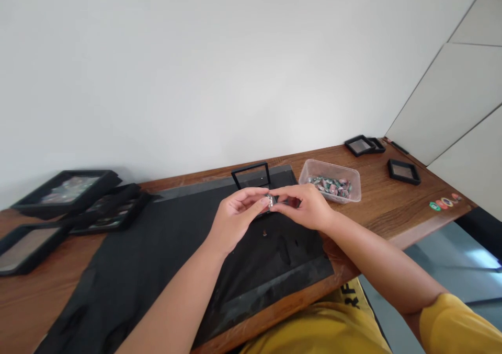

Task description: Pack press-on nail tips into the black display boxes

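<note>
A small shiny, silvery piece point(270, 201) is pinched between the fingertips of my left hand point(235, 215) and my right hand point(304, 203). Both hands are closed, their tips meeting over the black sheet point(176, 254); what exactly the piece is, I cannot make out. Just behind the fingers, a black-rimmed clear lid point(251, 164) stands tilted up, its lower part hidden by my hands. To the right of my right hand sits a clear plastic tub point(355, 179) containing several pinkish and green shiny pieces point(333, 185).
Black display frames point(63, 192) are stacked at the left, with a flat frame point(23, 247) in front. More small black frames point(403, 171) lie at the right, near round stickers point(446, 203) on the wooden table point(380, 207). A white wall rises behind.
</note>
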Available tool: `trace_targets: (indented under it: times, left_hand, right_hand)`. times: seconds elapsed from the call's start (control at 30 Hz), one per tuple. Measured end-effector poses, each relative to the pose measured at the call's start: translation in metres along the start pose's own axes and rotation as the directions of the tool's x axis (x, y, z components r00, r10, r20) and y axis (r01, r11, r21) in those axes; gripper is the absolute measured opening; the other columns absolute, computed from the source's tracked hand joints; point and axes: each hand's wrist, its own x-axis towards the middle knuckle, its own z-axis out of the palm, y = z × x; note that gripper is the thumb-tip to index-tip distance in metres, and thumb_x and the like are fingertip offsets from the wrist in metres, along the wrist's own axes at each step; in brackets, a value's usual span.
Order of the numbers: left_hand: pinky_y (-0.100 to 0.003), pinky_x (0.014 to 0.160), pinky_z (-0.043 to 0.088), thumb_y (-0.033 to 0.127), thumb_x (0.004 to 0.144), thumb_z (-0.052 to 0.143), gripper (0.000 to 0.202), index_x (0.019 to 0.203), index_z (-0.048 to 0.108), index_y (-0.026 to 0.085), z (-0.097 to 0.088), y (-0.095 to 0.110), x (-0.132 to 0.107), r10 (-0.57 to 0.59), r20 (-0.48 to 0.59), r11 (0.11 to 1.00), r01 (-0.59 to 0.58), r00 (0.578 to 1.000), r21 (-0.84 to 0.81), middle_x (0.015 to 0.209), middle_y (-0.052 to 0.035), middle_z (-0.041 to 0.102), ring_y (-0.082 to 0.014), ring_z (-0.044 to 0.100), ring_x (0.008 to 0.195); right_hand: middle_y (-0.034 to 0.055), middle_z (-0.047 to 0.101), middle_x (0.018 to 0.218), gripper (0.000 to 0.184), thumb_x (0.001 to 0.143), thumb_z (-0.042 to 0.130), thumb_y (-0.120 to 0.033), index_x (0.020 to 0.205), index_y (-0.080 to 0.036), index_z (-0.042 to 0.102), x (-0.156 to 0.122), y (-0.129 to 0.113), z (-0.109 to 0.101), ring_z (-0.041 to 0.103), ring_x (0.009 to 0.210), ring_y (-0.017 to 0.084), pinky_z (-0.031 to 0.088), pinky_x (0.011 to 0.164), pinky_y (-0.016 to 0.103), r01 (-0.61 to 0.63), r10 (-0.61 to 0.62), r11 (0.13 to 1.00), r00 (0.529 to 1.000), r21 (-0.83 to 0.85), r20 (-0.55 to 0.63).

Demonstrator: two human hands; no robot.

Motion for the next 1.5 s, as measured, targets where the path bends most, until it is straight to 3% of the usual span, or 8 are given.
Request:
trace_targets:
  times: [0.2, 0.53, 0.83, 1.13, 1.5]
  left_hand:
    - [-0.028, 0.070, 0.064, 0.058, 0.044, 0.100, 0.058, 0.086, 0.082, 0.021, 0.0002, 0.0005, 0.0000, -0.018, -0.015, 1.000, 0.018, 1.000, -0.016, 0.075, -0.0040, 0.081, -0.0179, 0.076, 0.070]
    - [-0.037, 0.083, 0.067, 0.057, 0.041, 0.100, 0.063, 0.090, 0.085, 0.021, -0.0009, 0.0008, -0.0004, -0.052, -0.037, 0.999, 0.052, 0.998, -0.017, 0.081, -0.0076, 0.083, -0.0246, 0.079, 0.081]
    - [-0.042, 0.087, 0.066, 0.055, 0.044, 0.099, 0.057, 0.088, 0.085, 0.022, 0.0003, 0.0010, -0.0027, 0.017, -0.041, 1.000, -0.016, 0.999, 0.012, 0.085, -0.0082, 0.084, -0.0265, 0.079, 0.085]
    - [-0.033, 0.073, 0.064, 0.050, 0.050, 0.099, 0.049, 0.086, 0.082, 0.021, -0.0013, -0.0014, -0.0015, 0.026, 0.003, 0.999, -0.026, 1.000, -0.018, 0.081, -0.0064, 0.082, -0.0214, 0.076, 0.078]
    - [-0.035, 0.080, 0.065, 0.045, 0.051, 0.099, 0.048, 0.086, 0.079, 0.020, 0.0004, -0.0015, -0.0017, 0.042, 0.046, 0.999, -0.041, 0.998, -0.026, 0.081, -0.0043, 0.081, -0.0196, 0.075, 0.079]
  right_hand:
    - [0.0020, 0.079, 0.080, 0.034, 0.089, 0.080, -0.034, 0.118, -0.018, 0.079, -0.0003, 0.0003, 0.0011, 0.057, 0.055, 0.009, 0.047, 0.059, 0.021, -0.045, 0.042, 0.990, 0.999, 0.131, 0.027]
    - [0.0022, 0.079, 0.080, 0.032, 0.092, 0.077, -0.035, 0.118, -0.018, 0.080, -0.0008, 0.0002, 0.0000, 0.061, 0.058, 0.010, 0.048, 0.063, 0.022, -0.014, 0.014, 1.000, 1.000, 0.021, 0.000]
    - [0.0008, 0.077, 0.077, 0.033, 0.093, 0.076, -0.036, 0.120, -0.018, 0.079, 0.0000, 0.0004, -0.0022, 0.060, 0.058, 0.009, 0.048, 0.064, 0.021, -0.013, 0.013, 1.000, 1.000, 0.021, -0.012]
    - [-0.0011, 0.073, 0.073, 0.032, 0.095, 0.073, -0.032, 0.124, -0.019, 0.076, -0.0007, -0.0010, -0.0035, 0.061, 0.058, 0.010, 0.047, 0.063, 0.021, 0.001, -0.001, 1.000, 1.000, -0.004, 0.012]
    - [-0.0003, 0.075, 0.075, 0.029, 0.095, 0.072, -0.034, 0.120, -0.020, 0.077, -0.0004, -0.0014, -0.0040, 0.063, 0.059, 0.010, 0.047, 0.063, 0.021, -0.007, 0.007, 1.000, 1.000, 0.016, -0.005]
